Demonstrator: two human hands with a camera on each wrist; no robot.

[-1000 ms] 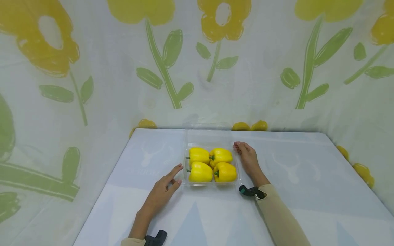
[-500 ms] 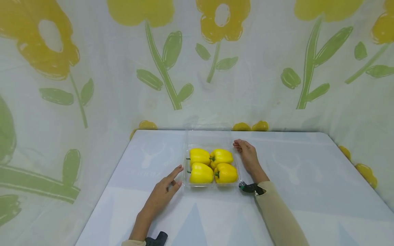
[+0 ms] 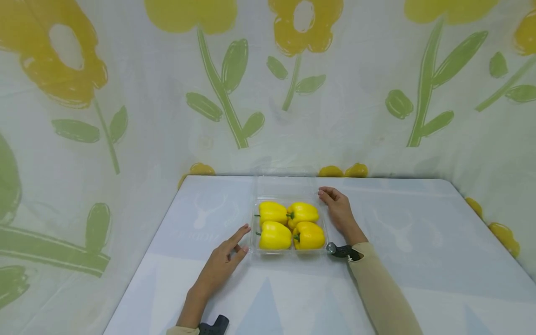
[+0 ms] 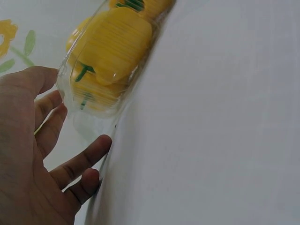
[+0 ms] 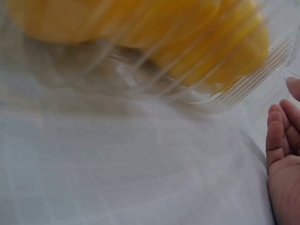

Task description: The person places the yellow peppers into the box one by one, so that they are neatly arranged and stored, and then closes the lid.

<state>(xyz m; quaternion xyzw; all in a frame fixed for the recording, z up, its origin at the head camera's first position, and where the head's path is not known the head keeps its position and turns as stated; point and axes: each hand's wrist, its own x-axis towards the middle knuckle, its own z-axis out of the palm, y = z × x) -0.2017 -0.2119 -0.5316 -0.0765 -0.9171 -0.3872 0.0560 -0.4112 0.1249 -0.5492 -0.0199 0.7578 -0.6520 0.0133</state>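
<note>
Several yellow bell peppers (image 3: 275, 235) lie in a clear plastic clamshell container (image 3: 272, 251). Its transparent lid (image 3: 284, 186) is folded back toward the far table edge. My left hand (image 3: 219, 265) is at the container's left side with fingers extended, and in the left wrist view a fingertip meets the rim. By the far right corner, near the hinge, is my right hand (image 3: 338, 207), its fingers loosely bent. The right wrist view has the right thumb (image 5: 294, 87) close to the plastic edge, a small gap between it and the fingertips; contact is unclear.
The container stands on a pale table (image 3: 418, 260) with printed blue shapes. A white curtain (image 3: 343, 116) with yellow flowers hangs behind and at the sides. Dark wrist camera mounts (image 3: 344, 251) sit on both wrists.
My right hand has shifted slightly away from me, along the container's right side toward the lid. The left hand, container and peppers stay in place; the head view shifts a little.
</note>
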